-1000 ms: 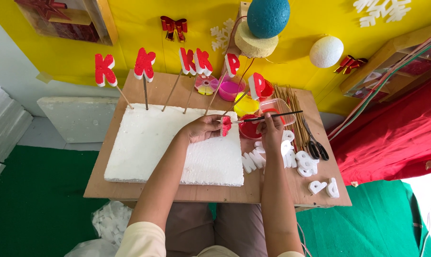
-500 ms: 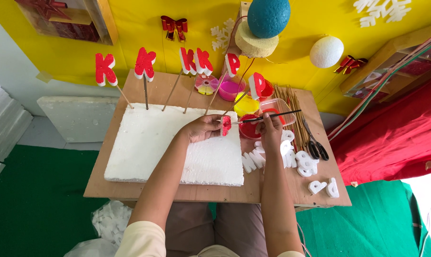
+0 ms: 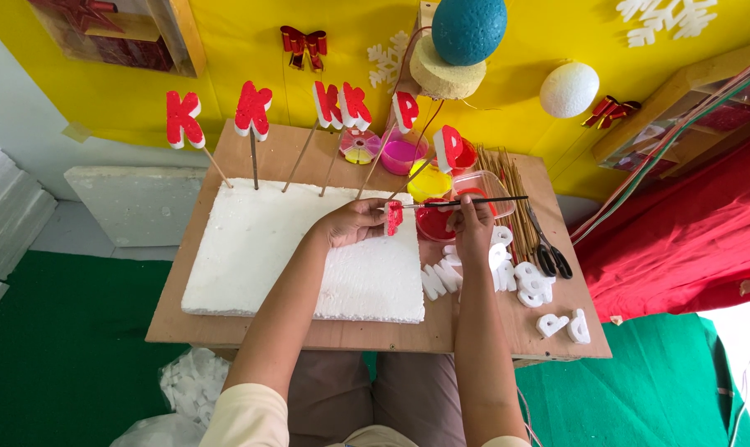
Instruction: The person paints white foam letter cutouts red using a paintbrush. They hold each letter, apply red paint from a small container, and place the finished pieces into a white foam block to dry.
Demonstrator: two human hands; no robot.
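Note:
My left hand (image 3: 352, 222) holds a small foam letter (image 3: 394, 217), painted red, over the right part of a white foam slab (image 3: 259, 248). My right hand (image 3: 472, 225) grips a thin black paintbrush (image 3: 466, 200) lying level, its tip at the letter. Just behind the hands sits a clear tub of red paint (image 3: 435, 220). Several red foam letters on sticks (image 3: 254, 109) stand stuck in the slab's far edge.
Unpainted white foam letters (image 3: 525, 281) lie on the wooden board (image 3: 391, 335) at the right, beside black scissors (image 3: 549, 257) and a bundle of wooden skewers (image 3: 516, 199). Yellow and pink paint pots (image 3: 401, 156) stand at the back. A yellow wall carries foam balls and red bows.

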